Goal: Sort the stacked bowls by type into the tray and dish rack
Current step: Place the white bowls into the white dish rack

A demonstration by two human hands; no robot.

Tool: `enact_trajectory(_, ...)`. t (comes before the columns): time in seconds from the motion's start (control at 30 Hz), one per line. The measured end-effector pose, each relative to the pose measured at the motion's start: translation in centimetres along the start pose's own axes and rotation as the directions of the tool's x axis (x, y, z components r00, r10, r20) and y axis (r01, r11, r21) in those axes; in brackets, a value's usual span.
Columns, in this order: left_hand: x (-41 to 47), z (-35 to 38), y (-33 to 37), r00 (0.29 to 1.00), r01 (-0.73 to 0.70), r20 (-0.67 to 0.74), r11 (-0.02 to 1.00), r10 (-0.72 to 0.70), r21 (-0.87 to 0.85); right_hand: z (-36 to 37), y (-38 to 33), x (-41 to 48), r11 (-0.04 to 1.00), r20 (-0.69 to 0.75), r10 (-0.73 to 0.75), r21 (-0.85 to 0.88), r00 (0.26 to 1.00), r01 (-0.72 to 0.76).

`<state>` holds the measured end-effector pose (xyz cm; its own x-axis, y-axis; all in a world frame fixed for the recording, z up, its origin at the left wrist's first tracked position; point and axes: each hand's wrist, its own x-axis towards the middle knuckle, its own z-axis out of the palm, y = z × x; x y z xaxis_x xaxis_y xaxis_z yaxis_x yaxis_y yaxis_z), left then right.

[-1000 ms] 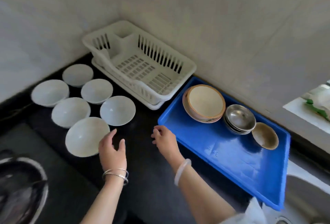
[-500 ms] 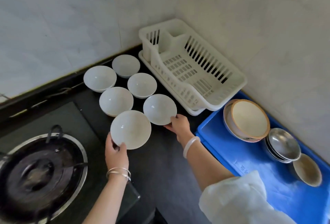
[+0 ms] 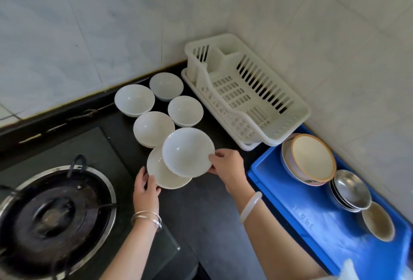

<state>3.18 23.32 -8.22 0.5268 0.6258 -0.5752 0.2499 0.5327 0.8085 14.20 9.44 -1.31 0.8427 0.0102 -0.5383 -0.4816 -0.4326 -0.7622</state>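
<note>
**Both hands on white bowls beside the dish rack**

The right hand (image 3: 225, 165) pinches the near-right rim of a white bowl (image 3: 187, 152), thumb on the rim and fingers curled beneath. The bowl is lifted and tilted, and overlaps a second white bowl (image 3: 162, 177) below it. The left hand (image 3: 146, 187) grips that lower bowl at its near-left edge, fingers curled round the rim. Whether the two bowls touch cannot be told.

Four more white bowls (image 3: 153, 128) stand upright on the dark desk (image 3: 201, 212), between the stove (image 3: 51, 210) and the white dish rack (image 3: 245, 92), which holds no bowls.

The blue tray (image 3: 324, 235), just right of the rack, carries a brown-rimmed ceramic bowl (image 3: 312, 157), a stack of steel bowls (image 3: 352, 189) and a small brown bowl (image 3: 377, 221). Raised characters (image 3: 307, 220) are moulded into the tray floor, too blurred to read.
</note>
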Motion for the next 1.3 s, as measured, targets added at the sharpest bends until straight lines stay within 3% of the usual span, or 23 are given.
enact_trajectory(0.2, 0.3, -0.7, 1.0, 0.999, 0.001, 0.032, 1.000, -0.001, 0.015, 3.2, -0.3, -1.4, 0.955, -0.023, -0.022, -0.296, 0.999, 0.015)
enact_trajectory(0.57, 1.3, -0.8, 1.0, 0.998, -0.021, 0.067, 0.988, 0.011, 0.154, 3.7, 0.7, -0.2, 0.936, 0.003, 0.010, -0.351, 1.000, -0.008)
enact_trajectory(0.73, 2.3, -0.7, 1.2, 0.998, 0.003, 0.068, 0.985, -0.015, 0.171, 3.6, 1.8, 0.5, 0.964, -0.003, 0.006, -0.268, 1.000, -0.007)
enact_trajectory(0.87, 2.5, -0.5, 1.4, 0.997, 0.027, 0.070, 0.984, -0.039, 0.174, 3.9, 2.3, 0.5, 0.975, 0.246, 0.198, 0.051, 0.949, -0.217)
enact_trajectory(0.93, 2.4, -0.4, 1.5, 0.998, 0.034, 0.054, 0.980, -0.045, 0.196, 4.1, 2.2, 0.4, 0.956, 0.327, 0.212, 0.128, 0.921, -0.265)
enact_trajectory(1.1, 1.8, -0.1, 2.7, 0.998, 0.021, 0.050, 0.966, -0.035, 0.256, 3.5, 2.2, 0.2, 0.964, 0.317, 0.176, 0.138, 0.932, -0.229)
enact_trajectory(1.3, 0.8, 4.3, 7.5, 0.983, -0.117, 0.164, 0.966, 0.080, 0.232, -1.0, -1.6, 0.7, 0.939, 0.293, 0.054, 0.311, 0.955, -0.148)
